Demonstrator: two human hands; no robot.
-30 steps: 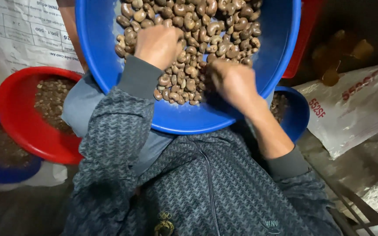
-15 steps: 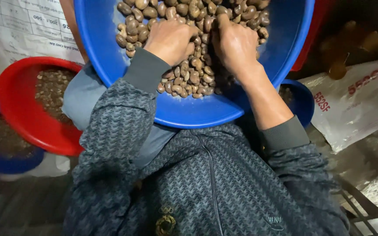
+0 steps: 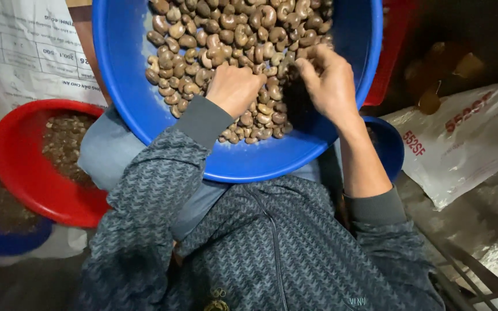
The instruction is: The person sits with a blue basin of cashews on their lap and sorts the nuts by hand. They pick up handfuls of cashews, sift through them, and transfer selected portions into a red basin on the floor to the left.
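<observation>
Item one, nearest me: my grey patterned jacket, both sleeves reaching forward. Item two: large blue basin [image 3: 128,109] resting on my lap, tilted toward me, holding a heap of brown cashew nuts [image 3: 226,34]. Item three: my left hand [image 3: 234,86], fingers curled down into the nuts; whether it has any pinched, I cannot tell. Item four: my right hand [image 3: 329,80], fingers loosely bent over the heap, touching nuts, none clearly gripped. Item five, left: red bowl [image 3: 24,173] with dark scraps, beside a blue bowl [image 3: 1,239]. Item six, right: white sack [image 3: 462,138].
</observation>
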